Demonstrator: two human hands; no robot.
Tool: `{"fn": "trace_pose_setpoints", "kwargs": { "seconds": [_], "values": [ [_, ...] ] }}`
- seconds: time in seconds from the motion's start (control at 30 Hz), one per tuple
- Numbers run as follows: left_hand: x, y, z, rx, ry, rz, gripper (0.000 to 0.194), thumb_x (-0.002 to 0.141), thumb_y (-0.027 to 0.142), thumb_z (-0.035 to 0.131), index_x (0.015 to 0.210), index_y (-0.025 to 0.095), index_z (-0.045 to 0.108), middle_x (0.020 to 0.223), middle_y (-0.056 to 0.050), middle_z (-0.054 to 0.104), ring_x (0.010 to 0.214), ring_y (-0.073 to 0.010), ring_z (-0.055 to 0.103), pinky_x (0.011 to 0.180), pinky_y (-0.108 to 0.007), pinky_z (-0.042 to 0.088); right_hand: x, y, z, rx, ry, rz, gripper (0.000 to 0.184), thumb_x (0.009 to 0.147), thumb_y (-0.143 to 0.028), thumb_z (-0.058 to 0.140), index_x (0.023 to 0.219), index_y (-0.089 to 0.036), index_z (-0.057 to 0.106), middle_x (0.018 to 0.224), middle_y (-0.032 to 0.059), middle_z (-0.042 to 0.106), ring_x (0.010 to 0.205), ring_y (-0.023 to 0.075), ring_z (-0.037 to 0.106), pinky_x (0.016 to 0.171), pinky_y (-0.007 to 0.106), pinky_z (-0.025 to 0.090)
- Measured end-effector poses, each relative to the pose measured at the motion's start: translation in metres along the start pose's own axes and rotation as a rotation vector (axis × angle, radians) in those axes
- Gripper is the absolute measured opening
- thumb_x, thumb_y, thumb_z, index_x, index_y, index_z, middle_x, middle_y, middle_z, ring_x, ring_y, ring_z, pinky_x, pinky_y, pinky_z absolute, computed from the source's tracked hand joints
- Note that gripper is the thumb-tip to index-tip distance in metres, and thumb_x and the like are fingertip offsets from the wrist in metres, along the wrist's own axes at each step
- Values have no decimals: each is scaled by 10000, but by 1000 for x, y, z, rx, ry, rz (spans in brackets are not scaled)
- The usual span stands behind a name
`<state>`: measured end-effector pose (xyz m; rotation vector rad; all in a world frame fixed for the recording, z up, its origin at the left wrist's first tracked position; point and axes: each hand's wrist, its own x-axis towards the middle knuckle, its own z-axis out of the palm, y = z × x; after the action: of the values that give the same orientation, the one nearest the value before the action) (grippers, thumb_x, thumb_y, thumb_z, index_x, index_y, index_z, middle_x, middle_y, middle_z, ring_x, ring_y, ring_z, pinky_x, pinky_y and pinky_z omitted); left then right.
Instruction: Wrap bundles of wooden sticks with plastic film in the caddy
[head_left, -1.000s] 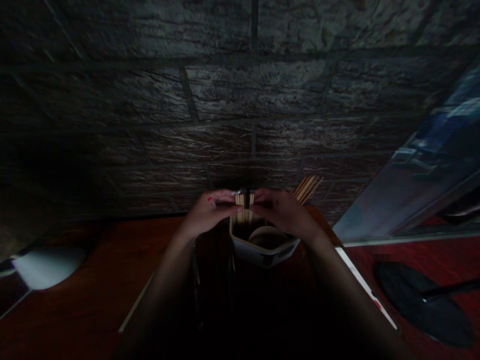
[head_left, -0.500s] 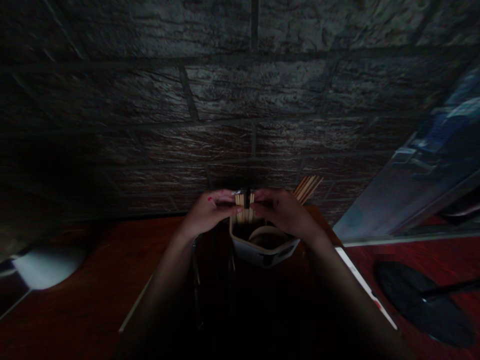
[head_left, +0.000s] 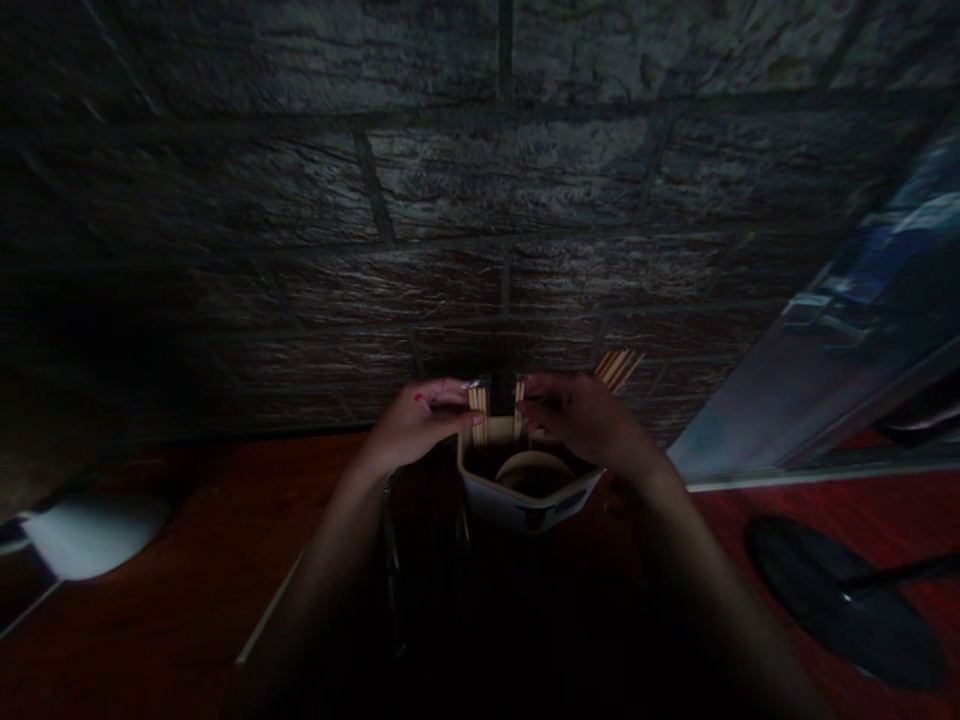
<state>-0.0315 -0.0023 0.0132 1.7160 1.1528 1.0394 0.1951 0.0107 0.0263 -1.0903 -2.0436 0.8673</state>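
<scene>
My left hand pinches a small bunch of thin wooden sticks upright above a white square container. My right hand is closed on a few more sticks, held a short gap to the right of the left bunch. Another bundle of sticks pokes out behind my right hand. A round cup-like shape sits inside the container. The scene is very dark.
A dark stone-pattern wall rises just behind the reddish-brown table. A white rounded object lies at the left edge. A dark round base with a rod rests at the right, below a slanted shiny panel.
My right hand has pulled a few sticks to the right, away from the bunch in my left hand, opening a gap between them. The left hand has stayed in place.
</scene>
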Motion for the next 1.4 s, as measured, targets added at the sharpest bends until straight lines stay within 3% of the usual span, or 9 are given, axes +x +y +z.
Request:
{"fn": "trace_pose_setpoints", "kwargs": {
  "seconds": [0.17,0.37,0.63,1.17,1.4],
  "values": [
    [0,-1,-1,14,-7,14,303,738,249,746,1020,166,672,986,-56,766,917,-190,716,862,-348,551,-1,-4,0,-17,-41,45,132,873,-206,528,892,-180,657,790,30,720,612,135,675,562,240,501],
    [0,-1,-1,1,12,8,305,723,256,761,1001,170,669,974,-53,767,904,-192,719,855,-354,559,-3,-12,-3,-72,-52,37,145,856,-158,521,871,-160,664,681,27,692,551,126,636,531,238,498],
    [0,0,0,-19,21,24,272,719,225,757,971,174,667,954,-44,767,886,-181,718,861,-357,557,-5,-12,-3,-33,-69,79,169,836,-128,512,898,-161,666,679,26,685,550,131,642,495,239,525],
    [-1,4,-2,57,18,2,304,724,213,751,1014,164,672,973,-45,764,918,-190,711,850,-336,552,-9,-15,-3,82,-70,150,247,812,-145,617,1055,-171,648,926,87,727,592,137,668,451,234,549],
    [0,-1,-2,28,-27,23,348,714,264,769,1035,166,677,1019,-53,759,941,-205,709,867,-349,558,-4,-13,2,122,-64,96,214,828,-168,604,1038,-163,640,949,73,730,610,147,686,448,238,548]
  ]
}}
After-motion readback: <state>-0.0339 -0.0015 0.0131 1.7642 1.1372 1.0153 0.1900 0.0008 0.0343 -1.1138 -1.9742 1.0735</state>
